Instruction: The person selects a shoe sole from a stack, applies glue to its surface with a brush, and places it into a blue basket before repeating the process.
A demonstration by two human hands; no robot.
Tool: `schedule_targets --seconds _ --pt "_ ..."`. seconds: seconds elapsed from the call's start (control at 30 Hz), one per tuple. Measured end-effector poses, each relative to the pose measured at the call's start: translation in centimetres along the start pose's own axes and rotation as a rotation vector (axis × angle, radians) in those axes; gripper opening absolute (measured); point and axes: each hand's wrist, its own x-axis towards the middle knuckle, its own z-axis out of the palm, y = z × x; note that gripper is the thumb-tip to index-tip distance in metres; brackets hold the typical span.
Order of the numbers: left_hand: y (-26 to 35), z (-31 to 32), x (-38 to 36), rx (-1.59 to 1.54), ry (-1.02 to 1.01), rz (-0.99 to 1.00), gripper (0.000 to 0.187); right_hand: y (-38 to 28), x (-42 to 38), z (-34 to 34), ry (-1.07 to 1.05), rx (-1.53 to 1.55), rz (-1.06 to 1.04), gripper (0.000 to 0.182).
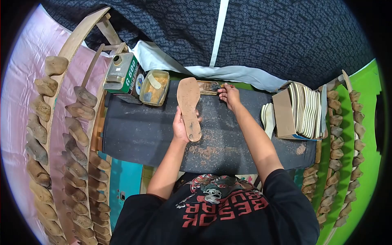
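My left hand (180, 127) is closed around the heel half of a brown shoe sole (188, 102), thumb on one side and fingertips on the other. The sole is held over the dark work table (143, 136), its toe end pointing away from me. My right hand (231, 97) pinches the short handle of a small brush (217, 87). Its dark bristle end lies over a shallow rectangular tray (209, 93) at the table's back edge, just right of the sole's toe.
A green-and-white G 600 can (130, 67) and an amber-stained plastic tub (165, 99) stand at back left. At right, a cardboard box (283, 112) holds several pale soles, with more pale soles (267, 118) beside it. Racks of wooden shoe lasts (77, 130) flank both sides. Crumbs litter the table.
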Motion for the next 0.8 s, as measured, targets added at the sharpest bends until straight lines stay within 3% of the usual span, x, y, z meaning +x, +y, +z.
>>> schedule_targets --seconds 0.17,0.4,0.5,0.53,0.6,0.7,0.8 --pt "-0.5 -0.6 0.2 0.020 0.009 0.003 0.047 -0.2 -1.3 -1.1 -0.023 0.074 0.121 0.038" --pt "-2.5 -0.9 -0.2 0.040 0.042 -0.099 0.048 -0.3 -6.3 -3.4 0.046 0.118 0.032 0.058" --pt "-3.8 -1.8 -1.2 0.089 0.080 -0.202 0.051 1.7 -9.3 -5.7 0.021 0.100 0.069 0.061" --pt "-4.2 -2.4 -1.5 0.065 0.022 -0.327 0.053 2.4 -10.7 -6.4 0.028 0.100 0.070 0.061" --pt "-5.3 -3.4 -2.3 0.116 -0.019 -0.534 0.056 3.3 -13.3 -7.7 -0.179 0.180 0.177 0.067" --pt "-7.3 -3.6 -3.3 0.129 -0.055 -0.719 0.057 2.6 -16.1 -7.5 -0.256 0.285 0.204 0.074" --pt "-8.8 -3.6 -3.8 0.208 -0.078 -0.787 0.060 0.2 -17.0 -7.5 -0.225 0.305 0.187 0.074"
